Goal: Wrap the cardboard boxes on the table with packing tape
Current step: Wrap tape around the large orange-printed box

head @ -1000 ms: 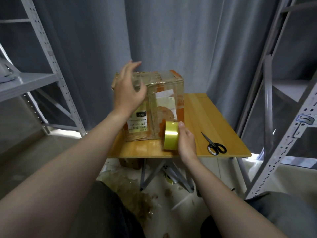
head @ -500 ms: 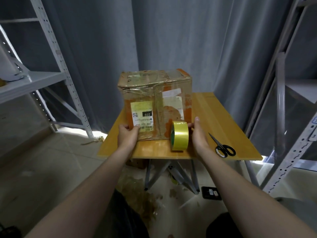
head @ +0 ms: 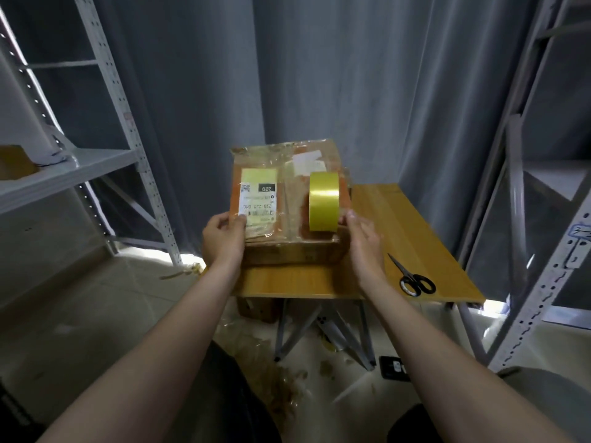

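Head view: the cardboard box (head: pixel 289 215) sits tipped back over the near left part of the table (head: pixel 399 225), its broad face turned up. The surface is creased and glossy with clear film, and carries a white shipping label (head: pixel 257 196). A yellow tape roll (head: pixel 323 201) stands on edge on that face. The left hand (head: pixel 224 238) grips the near left corner, thumb on the label. The right hand (head: pixel 364 238) grips the near right corner, thumb against the roll. Scissors (head: pixel 415 281) lie on the table to the right.
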